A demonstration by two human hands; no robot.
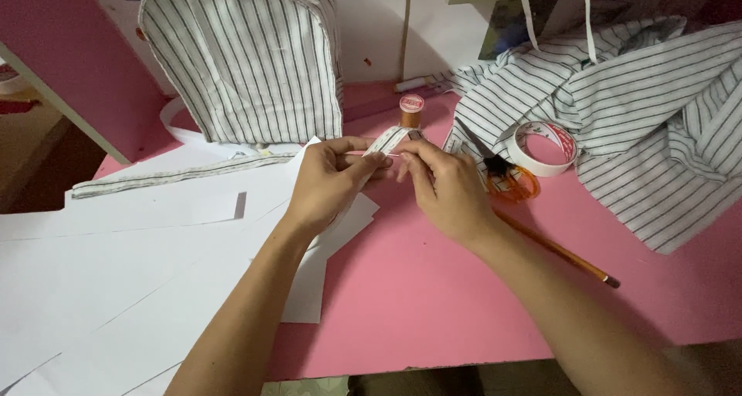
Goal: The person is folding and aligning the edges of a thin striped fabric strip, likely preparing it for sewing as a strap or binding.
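Striped cloth strip (393, 139) pinched betw. both hands: left hand (328, 181) & right hand (447, 189) fingers clamped, keeping it taut nr thread spool (410, 111).

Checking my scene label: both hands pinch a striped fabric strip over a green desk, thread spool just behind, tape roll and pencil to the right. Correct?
One thing is off: the desk is pink, not green, as the head view shows. The rest holds: the left hand and right hand pinch the striped fabric strip, thread spool just behind, tape roll and pencil to the right.
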